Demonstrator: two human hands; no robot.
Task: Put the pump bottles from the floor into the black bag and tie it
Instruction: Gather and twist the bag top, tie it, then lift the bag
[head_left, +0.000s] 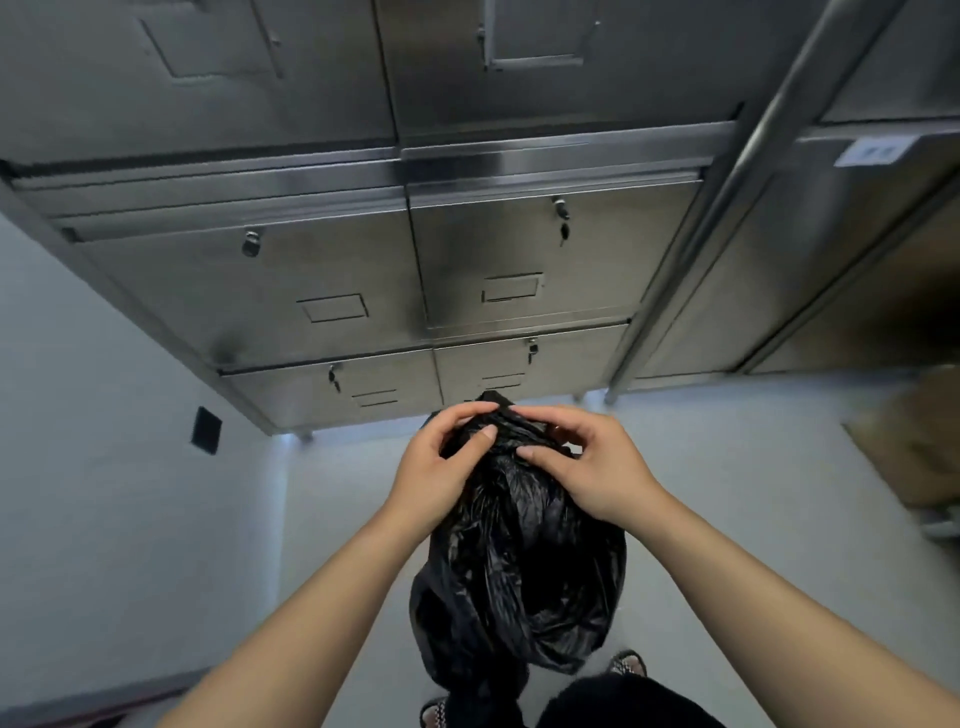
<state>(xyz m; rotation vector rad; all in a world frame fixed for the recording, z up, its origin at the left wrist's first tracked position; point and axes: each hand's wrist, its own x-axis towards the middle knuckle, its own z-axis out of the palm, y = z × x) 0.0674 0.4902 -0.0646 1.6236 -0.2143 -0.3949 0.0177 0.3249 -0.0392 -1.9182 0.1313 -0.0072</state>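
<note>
The bag (519, 571) hangs in front of you at the centre of the view, its full, rounded body sagging toward 6 o'clock and its neck gathered into a crumpled bunch at the top; what is inside it you cannot see, for the black plastic hides it all; no part of it clearly touches the floor (727, 519), though its lowest folds are lost behind your dark clothing at 6 o'clock. Your left hand (441, 467) grips the neck from 9 o'clock, fingers curled over the top of the bunch and thumb pressed onto the plastic beneath them, closed on the bag; your right hand (597, 467) grips it from 3 o'clock in the same way, fingers bent over the top and thumb laid flat on the folds, closed on the bag; the fingertips of both hands nearly meet above the gathered plastic. Whether a knot is formed there cannot be told; the folds are too bunched. Your feet in patterned sandals (628, 662) stand under the bag at 6 o'clock. At 12 o'clock rise the steel lockers (363, 270), with small locks on their doors; at 3 o'clock, blurred brown cardboard (919, 441) lies on the floor; at 9 o'clock a pale wall (104, 467) carries a dark plate (206, 430).
</note>
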